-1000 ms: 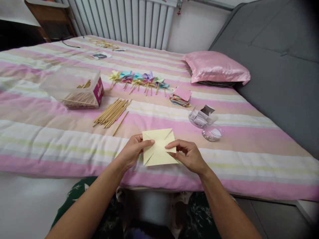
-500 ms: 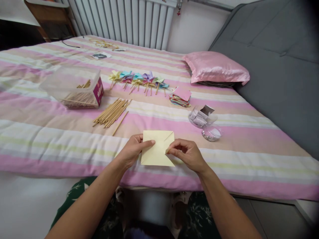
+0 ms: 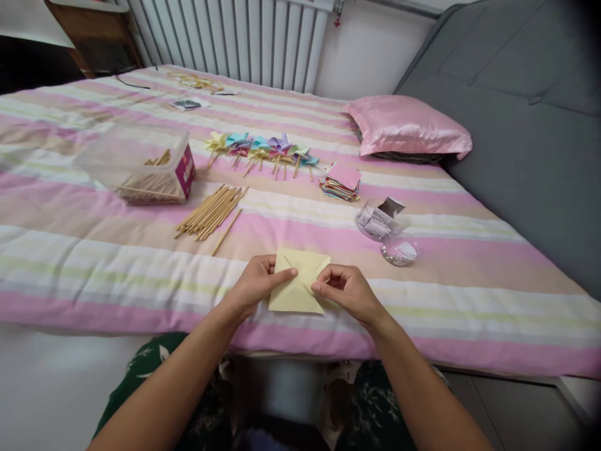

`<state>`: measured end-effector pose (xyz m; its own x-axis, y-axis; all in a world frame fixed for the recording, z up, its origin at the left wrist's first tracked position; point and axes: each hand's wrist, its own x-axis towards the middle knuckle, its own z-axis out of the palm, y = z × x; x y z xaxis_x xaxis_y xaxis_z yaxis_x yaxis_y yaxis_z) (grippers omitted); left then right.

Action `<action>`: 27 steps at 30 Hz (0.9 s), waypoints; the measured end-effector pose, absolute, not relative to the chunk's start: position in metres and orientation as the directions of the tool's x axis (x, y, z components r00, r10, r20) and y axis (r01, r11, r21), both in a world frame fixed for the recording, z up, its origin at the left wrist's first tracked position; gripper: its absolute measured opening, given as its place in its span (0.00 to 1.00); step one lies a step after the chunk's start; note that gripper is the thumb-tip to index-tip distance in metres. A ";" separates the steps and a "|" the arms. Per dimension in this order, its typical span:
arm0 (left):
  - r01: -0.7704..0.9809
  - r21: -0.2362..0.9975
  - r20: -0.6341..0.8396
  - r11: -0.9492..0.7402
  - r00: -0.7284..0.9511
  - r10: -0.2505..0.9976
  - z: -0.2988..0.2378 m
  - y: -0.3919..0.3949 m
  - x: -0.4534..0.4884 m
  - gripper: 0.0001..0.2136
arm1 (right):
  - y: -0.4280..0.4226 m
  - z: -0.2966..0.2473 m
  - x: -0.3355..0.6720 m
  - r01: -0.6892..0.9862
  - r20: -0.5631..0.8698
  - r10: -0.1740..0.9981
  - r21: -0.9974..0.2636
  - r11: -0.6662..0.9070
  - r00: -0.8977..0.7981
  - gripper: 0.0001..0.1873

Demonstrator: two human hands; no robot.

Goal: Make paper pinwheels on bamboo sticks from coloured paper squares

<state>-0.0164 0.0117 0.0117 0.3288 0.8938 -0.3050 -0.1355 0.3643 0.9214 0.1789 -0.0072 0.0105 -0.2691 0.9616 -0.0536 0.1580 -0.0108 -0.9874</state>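
Note:
A pale yellow paper square (image 3: 295,294) with diagonal cuts lies between my hands, just above the near edge of the striped bed cover (image 3: 117,263). My left hand (image 3: 256,285) pinches its left side, thumb tip near the centre. My right hand (image 3: 345,291) is closed on the right flap, folded toward the middle. Both hands grip the paper.
Loose wooden sticks (image 3: 211,213) lie beyond my left hand, beside a clear plastic box (image 3: 136,166) of sticks. A row of finished paper pinwheels (image 3: 263,150), a stack of coloured paper (image 3: 340,181), a small clear container (image 3: 399,249) and a pink pillow (image 3: 406,128) lie further back.
My right hand has folded the paper's right flap inward toward the centre, and my left thumb has slid closer to the middle. The paper now looks smaller and tilted.

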 end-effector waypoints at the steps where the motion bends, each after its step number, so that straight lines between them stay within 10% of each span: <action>1: -0.135 0.920 -0.308 0.367 0.329 0.893 0.012 0.011 -0.016 0.14 | -0.007 0.010 0.179 0.158 -0.060 0.962 -0.987 -0.018 -0.267 0.14; 27: -0.085 0.923 -0.328 0.375 0.333 0.884 0.014 0.008 -0.011 0.15 | -0.009 0.004 0.175 0.251 -0.040 0.975 -0.968 0.016 -0.218 0.14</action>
<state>-0.0110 0.0084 0.0144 0.3332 0.8839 -0.3282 -0.0846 0.3747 0.9233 0.1746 -0.0088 0.0040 -0.2176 0.9752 -0.0402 0.2511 0.0161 -0.9678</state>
